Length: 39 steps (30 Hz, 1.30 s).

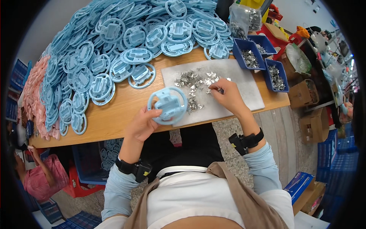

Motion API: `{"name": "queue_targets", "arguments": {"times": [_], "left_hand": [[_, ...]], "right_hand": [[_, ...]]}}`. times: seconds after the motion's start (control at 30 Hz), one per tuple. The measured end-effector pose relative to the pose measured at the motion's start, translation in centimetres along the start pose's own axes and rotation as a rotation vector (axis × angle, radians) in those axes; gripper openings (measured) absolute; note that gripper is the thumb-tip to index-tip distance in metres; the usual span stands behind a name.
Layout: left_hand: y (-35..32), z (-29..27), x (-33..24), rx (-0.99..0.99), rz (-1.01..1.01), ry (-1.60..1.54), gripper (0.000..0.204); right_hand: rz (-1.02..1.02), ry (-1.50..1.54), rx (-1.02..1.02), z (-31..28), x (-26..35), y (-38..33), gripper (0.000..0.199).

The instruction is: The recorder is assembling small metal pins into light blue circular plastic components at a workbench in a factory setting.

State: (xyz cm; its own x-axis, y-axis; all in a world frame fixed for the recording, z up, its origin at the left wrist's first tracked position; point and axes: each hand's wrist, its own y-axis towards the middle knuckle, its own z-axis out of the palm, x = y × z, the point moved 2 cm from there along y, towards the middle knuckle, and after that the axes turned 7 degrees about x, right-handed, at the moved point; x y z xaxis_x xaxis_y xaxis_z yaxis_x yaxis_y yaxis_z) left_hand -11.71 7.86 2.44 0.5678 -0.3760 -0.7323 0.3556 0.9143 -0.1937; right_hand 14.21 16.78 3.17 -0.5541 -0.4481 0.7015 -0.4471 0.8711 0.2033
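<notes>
The left hand [143, 124] grips a ring [167, 106], best held steady; at its two o'clock the right hand [226, 95], fingers curled, hold unclear, should pick clips [189, 79] singly.

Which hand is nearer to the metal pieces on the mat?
Right. The right hand is at the metal pieces; the left hand, holding a blue part, is farther left.

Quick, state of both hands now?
Left hand: closed on a blue part.
Right hand: fingers curled by metal clips; can't tell if holding one.
</notes>
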Motion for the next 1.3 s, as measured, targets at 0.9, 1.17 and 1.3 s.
{"name": "queue_targets", "arguments": {"times": [0.9,1.17,1.3], "left_hand": [[1.5,0.3,1.3,-0.204,0.092,-0.273,0.030],[1.9,0.6,1.4,-0.187,0.054,-0.151,0.026],[1.8,1.2,1.6,-0.181,0.047,-0.106,0.026]], "right_hand": [[-0.270,-0.070,0.236,1.3,0.5,-0.6,0.010],[0.051,0.210,0.170,1.4,3.5,-0.5,0.006],[-0.045,0.401,0.095,3.9,6.1,0.6,0.007]]}}
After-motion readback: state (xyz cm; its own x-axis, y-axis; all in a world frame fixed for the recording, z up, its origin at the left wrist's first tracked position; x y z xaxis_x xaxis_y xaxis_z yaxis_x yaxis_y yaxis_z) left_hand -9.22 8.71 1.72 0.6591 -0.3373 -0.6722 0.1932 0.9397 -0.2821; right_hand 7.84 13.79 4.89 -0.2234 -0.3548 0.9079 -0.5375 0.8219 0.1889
